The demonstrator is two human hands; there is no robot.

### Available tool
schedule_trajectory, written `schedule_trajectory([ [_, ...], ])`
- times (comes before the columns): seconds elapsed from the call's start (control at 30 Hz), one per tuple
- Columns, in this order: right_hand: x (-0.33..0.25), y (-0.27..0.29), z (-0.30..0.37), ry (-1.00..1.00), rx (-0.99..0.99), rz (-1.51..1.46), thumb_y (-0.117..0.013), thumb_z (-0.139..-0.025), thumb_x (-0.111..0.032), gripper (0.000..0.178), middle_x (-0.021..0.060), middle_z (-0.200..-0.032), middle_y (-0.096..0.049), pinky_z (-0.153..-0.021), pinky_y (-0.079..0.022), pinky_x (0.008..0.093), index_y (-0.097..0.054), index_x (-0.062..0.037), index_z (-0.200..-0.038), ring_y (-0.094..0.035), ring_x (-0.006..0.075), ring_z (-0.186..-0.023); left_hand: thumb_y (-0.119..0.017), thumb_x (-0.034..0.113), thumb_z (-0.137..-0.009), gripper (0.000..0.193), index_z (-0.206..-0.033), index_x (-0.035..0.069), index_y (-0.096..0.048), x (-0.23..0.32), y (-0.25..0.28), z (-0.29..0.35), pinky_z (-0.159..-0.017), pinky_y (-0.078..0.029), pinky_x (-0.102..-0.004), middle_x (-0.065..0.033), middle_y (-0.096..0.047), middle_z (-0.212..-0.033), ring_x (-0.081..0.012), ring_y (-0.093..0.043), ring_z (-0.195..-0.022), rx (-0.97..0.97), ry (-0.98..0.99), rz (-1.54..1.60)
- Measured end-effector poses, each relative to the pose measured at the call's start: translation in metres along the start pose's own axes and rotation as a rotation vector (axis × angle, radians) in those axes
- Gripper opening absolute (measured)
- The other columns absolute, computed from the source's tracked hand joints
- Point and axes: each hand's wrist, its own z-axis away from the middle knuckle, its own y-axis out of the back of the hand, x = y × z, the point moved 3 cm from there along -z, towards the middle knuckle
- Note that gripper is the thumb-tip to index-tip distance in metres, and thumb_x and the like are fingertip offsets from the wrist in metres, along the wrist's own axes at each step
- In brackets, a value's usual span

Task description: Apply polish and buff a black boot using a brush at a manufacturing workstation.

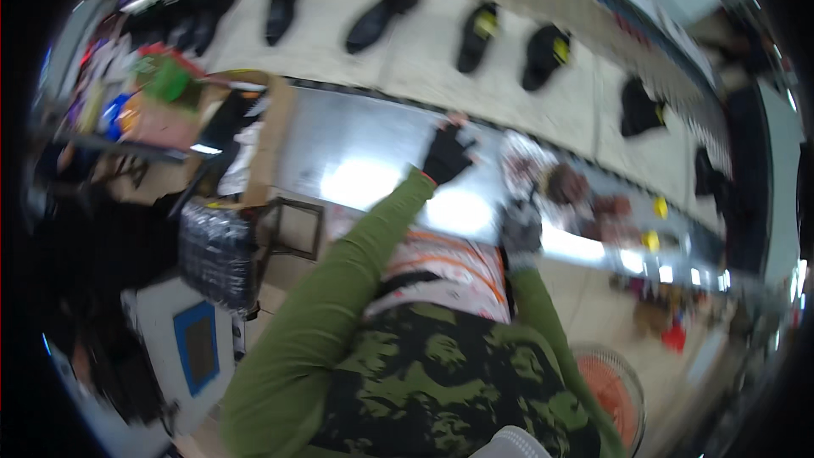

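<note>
My left hand [448, 155], in a black fingerless glove, is over the shiny metal worktop [331, 144], close to the conveyor's edge. Its bare fingertips are stretched apart and hold nothing that I can see. My right hand [520, 226], in a grey glove, is at the worktop's near edge beside a clear plastic bag [519, 161]. Motion blurs its fingers, so I cannot make out whether they grip anything. Just right of that hand lie brown crumpled bundles [566, 185], whose kind is unclear.
Beyond the worktop runs a pale conveyor belt [331, 13] carrying several black shoes [381, 17] with yellow tags. A cardboard box [271, 136] stands at the worktop's left end. Small yellow discs [651, 241] lie to the right. A fan [606, 399] is at the lower right.
</note>
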Motion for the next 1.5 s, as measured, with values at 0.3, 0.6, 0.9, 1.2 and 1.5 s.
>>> schedule_trajectory([
  [0.3, -0.04, -0.046, 0.04, 0.11, 0.29, 0.727, -0.053, -0.09, -0.027, 0.023, 0.0014, -0.07, -0.054, -0.044, -0.039, 0.0241, -0.056, -0.0043, -0.095, -0.046, 0.0099, -0.051, -0.063, 0.042, -0.074, 0.052, -0.119, 0.015, -0.059, 0.016, 0.0, 0.009, -0.106, -0.018, -0.0561, -0.029, -0.017, -0.145, -0.0448, -0.017, -0.135, -0.078, 0.11, -0.047],
  [0.6, -0.022, -0.024, 0.016, 0.058, 0.324, 0.823, -0.059, -0.083, -0.031, 0.035, 0.0094, -0.073, -0.061, -0.048, -0.044, 0.0349, -0.058, 0.0005, -0.098, -0.057, 0.0196, -0.054, -0.062, 0.038, -0.078, 0.04, -0.108, 0.011, -0.06, 0.012, 0.009, 0.005, -0.106, -0.022, -0.0529, -0.0269, -0.022, -0.145, -0.0414, -0.022, -0.134, -0.089, 0.123, -0.13],
  [0.9, -0.03, -0.027, 0.025, 0.034, 0.411, 0.983, -0.057, -0.084, -0.042, 0.042, 0.0081, -0.064, -0.058, -0.047, -0.043, 0.0353, -0.06, -0.0013, -0.094, -0.055, 0.0183, -0.052, -0.059, 0.036, -0.079, 0.044, -0.114, 0.01, -0.058, 0.01, -0.004, 0.017, -0.107, -0.023, -0.0512, -0.0236, -0.03, -0.143, -0.0374, -0.025, -0.135, -0.057, 0.129, -0.14],
  [1.2, -0.047, -0.066, 0.033, 0.089, 0.291, 0.75, -0.06, -0.085, -0.021, 0.02, 0.0008, -0.058, -0.052, -0.038, -0.037, 0.0257, -0.057, -0.005, -0.098, -0.047, 0.0093, -0.043, -0.061, 0.033, -0.078, 0.044, -0.115, 0.009, -0.057, 0.009, 0.02, 0.011, -0.101, -0.031, -0.0521, -0.0226, -0.038, -0.137, -0.0387, -0.035, -0.128, -0.029, 0.094, -0.159],
  [1.5, -0.042, -0.06, 0.028, 0.019, 0.355, 0.76, -0.06, -0.086, -0.022, 0.019, 0.0004, -0.057, -0.052, -0.038, -0.036, 0.0253, -0.057, -0.0062, -0.097, -0.046, 0.0093, -0.043, -0.062, 0.033, -0.076, 0.044, -0.113, 0.009, -0.058, 0.01, 0.023, 0.008, -0.104, -0.027, -0.0507, -0.023, -0.038, -0.137, -0.0371, -0.034, -0.129, 0.008, 0.092, -0.159],
])
